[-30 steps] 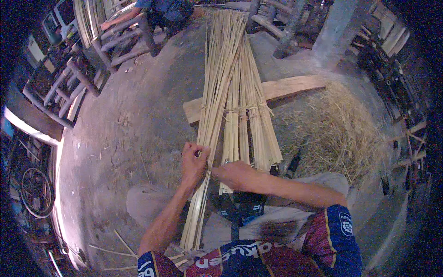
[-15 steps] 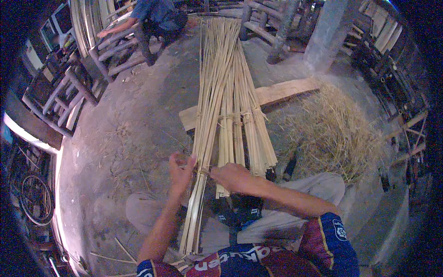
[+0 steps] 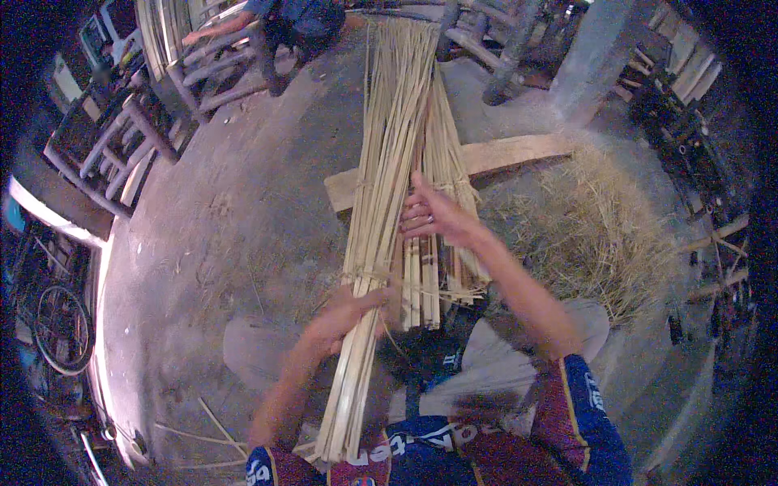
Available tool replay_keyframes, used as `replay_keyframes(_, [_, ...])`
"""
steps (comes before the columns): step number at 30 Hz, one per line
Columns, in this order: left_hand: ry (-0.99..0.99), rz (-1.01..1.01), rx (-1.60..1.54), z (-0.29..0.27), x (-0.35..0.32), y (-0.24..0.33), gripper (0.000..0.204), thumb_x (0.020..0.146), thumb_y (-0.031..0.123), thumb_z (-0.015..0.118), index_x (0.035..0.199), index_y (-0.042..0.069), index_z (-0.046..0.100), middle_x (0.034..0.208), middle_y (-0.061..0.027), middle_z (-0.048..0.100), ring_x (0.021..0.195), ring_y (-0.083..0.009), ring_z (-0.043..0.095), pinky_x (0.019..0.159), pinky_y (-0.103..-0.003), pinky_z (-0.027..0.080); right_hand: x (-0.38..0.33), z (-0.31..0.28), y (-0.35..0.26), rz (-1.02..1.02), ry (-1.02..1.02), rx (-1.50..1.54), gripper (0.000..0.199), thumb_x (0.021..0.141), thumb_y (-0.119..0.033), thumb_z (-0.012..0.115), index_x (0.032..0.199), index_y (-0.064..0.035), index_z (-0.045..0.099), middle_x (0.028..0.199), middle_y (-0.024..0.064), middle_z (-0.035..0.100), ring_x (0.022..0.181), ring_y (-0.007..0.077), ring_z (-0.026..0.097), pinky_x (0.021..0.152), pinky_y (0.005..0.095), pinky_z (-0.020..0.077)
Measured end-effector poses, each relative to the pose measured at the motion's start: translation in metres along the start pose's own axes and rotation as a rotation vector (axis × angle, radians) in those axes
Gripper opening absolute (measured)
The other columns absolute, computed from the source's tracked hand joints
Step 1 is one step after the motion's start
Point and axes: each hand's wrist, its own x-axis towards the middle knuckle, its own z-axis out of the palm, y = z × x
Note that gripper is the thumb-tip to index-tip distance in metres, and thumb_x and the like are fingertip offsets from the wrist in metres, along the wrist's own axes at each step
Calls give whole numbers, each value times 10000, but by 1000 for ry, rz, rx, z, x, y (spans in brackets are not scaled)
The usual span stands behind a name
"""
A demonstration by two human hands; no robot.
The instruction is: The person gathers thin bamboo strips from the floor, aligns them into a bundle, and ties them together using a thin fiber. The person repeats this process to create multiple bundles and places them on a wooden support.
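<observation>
A long bundle of pale strips (image 3: 385,174), which look like split bamboo, runs from over my lap to far ahead. Ties cross it near my hands. My left hand (image 3: 347,318) is wrapped round its near part, just below a tie; motion blurs the fingers. Farther along, my right hand (image 3: 442,217) lies against the bundle's right side, thumb up and fingers stretched out. More tied strips (image 3: 417,296) lie beneath and to the right, their cut ends near my lap.
A wooden plank (image 3: 519,154) lies crosswise under the strips. Dry straw (image 3: 604,235) is heaped at the right. Log frames (image 3: 215,73) stand far left, beside a crouching person (image 3: 304,24). A pillar (image 3: 596,61) rises far right. Loose strips (image 3: 217,425) lie near left.
My right hand has moved forward from the tie and spread its fingers along the bundle. My left hand has closed round the near part. The strips have shifted rightward and fanned wider.
</observation>
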Motion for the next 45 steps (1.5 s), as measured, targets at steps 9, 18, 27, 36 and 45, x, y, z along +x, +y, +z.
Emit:
replay_keyframes(9, [117, 92, 280, 36, -49, -16, 249, 943, 294, 609, 937, 46, 596, 647, -26, 586, 513, -133, 575, 476, -293, 473, 16, 82, 32, -175, 76, 634, 420, 941, -310, 620, 1260, -64, 500, 975, 84, 623, 841, 210, 637, 690, 388, 570])
replay_keyframes(18, [122, 103, 248, 47, -83, 6, 227, 947, 249, 610, 979, 28, 571, 626, -35, 586, 520, -142, 590, 485, -302, 484, -25, 98, -21, -462, 7, 431, 183, 955, -196, 571, 987, -16, 581, 725, 64, 601, 604, 162, 599, 550, 318, 528])
replay_keyframes(27, [215, 282, 315, 46, -51, 26, 370, 927, 343, 632, 1072, 5, 587, 757, -76, 642, 593, -159, 627, 557, -296, 515, 1, 88, -71, -505, 66, 434, 232, 962, -238, 579, 974, -6, 592, 725, 71, 612, 588, 166, 607, 552, 320, 536])
replay_keyframes(36, [-246, 126, -528, 23, 14, 50, 411, 967, 222, 564, 1291, -16, 476, 732, -20, 522, 544, -109, 492, 475, -243, 443, 111, -11, -91, -311, 102, 322, 537, 913, -506, 609, 1089, 2, 589, 842, 68, 637, 721, 215, 650, 668, 367, 571])
replay_keyframes(45, [-213, -25, -718, -37, 86, 26, 265, 956, 93, 573, 1192, -12, 512, 704, 11, 463, 525, -59, 413, 444, -213, 384, 28, -56, 76, -284, 525, -192, 281, 969, -280, 570, 939, -10, 643, 766, 55, 621, 594, 121, 581, 570, 271, 517])
